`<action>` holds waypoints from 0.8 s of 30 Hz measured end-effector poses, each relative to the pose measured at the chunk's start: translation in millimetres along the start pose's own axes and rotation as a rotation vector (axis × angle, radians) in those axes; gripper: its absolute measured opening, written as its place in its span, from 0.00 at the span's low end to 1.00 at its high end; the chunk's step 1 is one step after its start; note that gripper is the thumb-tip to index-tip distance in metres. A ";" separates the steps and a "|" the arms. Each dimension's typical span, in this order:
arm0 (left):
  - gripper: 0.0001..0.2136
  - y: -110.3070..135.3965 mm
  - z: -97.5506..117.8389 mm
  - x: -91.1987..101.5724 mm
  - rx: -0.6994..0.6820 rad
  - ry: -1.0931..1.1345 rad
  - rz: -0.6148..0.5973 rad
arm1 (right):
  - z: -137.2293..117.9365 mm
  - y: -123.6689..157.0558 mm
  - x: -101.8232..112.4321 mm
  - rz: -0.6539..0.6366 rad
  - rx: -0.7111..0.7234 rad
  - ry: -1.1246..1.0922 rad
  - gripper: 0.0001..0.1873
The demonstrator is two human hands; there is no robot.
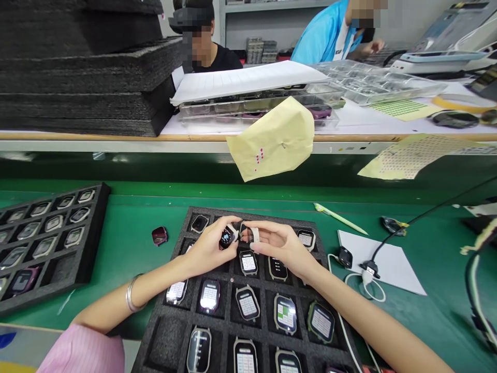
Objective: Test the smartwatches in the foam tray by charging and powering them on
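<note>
Above the upper part of a black foam tray (166,331), my two hands meet. My left hand (212,246) is closed on a smartwatch (226,237) whose dark screen is lit with a small pale figure. In the bent fingers of my right hand (277,241) is a small whitish and clear piece (254,234); its kind cannot be made out. Something dark shows between the two hands, partly hidden by fingers. Below them, the tray's square pockets hold several watch bodies without straps, such as a lit one (248,262) and a green-framed one (321,321).
A second foam tray of watches (91,248) lies left, near a loose purple watch (159,235). Right are a green pen (339,217), white paper (388,264) and cables (373,277). Ahead, a shelf edge (194,138) holds stacked foam (77,77); two people sit beyond.
</note>
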State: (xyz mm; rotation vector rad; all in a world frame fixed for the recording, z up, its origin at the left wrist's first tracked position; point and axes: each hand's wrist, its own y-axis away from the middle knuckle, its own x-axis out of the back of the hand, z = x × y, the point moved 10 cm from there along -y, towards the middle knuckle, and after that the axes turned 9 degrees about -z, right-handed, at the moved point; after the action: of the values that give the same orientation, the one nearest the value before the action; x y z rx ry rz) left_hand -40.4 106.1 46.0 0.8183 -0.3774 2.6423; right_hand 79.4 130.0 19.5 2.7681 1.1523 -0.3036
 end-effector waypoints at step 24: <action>0.16 3.1 0.1 -4.4 -0.010 -0.038 -0.021 | 3.2 -0.7 1.6 0.010 0.006 0.014 0.21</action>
State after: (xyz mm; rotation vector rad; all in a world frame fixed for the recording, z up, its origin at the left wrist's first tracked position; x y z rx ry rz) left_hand -38.2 102.2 43.1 0.8660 -0.3896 2.6069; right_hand 79.6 130.9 16.0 2.7846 1.1424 -0.2870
